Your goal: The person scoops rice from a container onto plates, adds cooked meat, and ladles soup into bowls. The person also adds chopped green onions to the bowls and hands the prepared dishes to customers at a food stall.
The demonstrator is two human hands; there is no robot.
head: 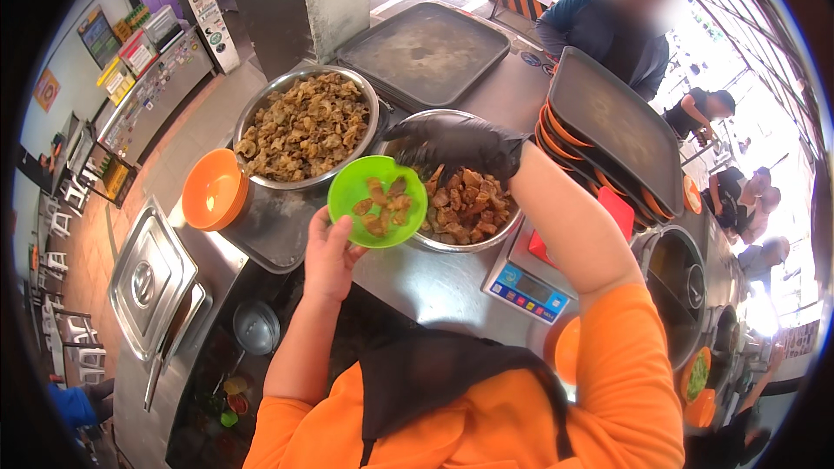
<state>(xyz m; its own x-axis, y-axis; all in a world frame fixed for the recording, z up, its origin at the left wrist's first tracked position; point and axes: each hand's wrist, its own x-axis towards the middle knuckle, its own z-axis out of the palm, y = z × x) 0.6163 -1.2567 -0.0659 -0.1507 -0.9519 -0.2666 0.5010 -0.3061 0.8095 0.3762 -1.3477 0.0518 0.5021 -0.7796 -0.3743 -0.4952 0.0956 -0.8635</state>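
Note:
My bare left hand (331, 251) grips a small lime-green bowl (345, 190) by its lower left rim. A few cooked meat pieces (386, 205) lie inside it. My right hand (459, 143), in a black glove, reaches over a steel bowl (449, 248) of browned meat chunks (468, 208). Its fingertips are by the green bowl's upper edge and the chunks; whether they pinch anything is unclear. To the left, a second steel bowl (373, 107) is heaped with paler brown, crinkled cooked pieces (306, 127).
Stacked orange bowls (212, 189) stand at the left. A digital scale (531, 293) sits under my right forearm. Dark trays (423, 52) lie behind the bowls; more trays (616, 124) with orange bowls lean right, near a large pot (674, 273). A person (606, 32) stands across the counter.

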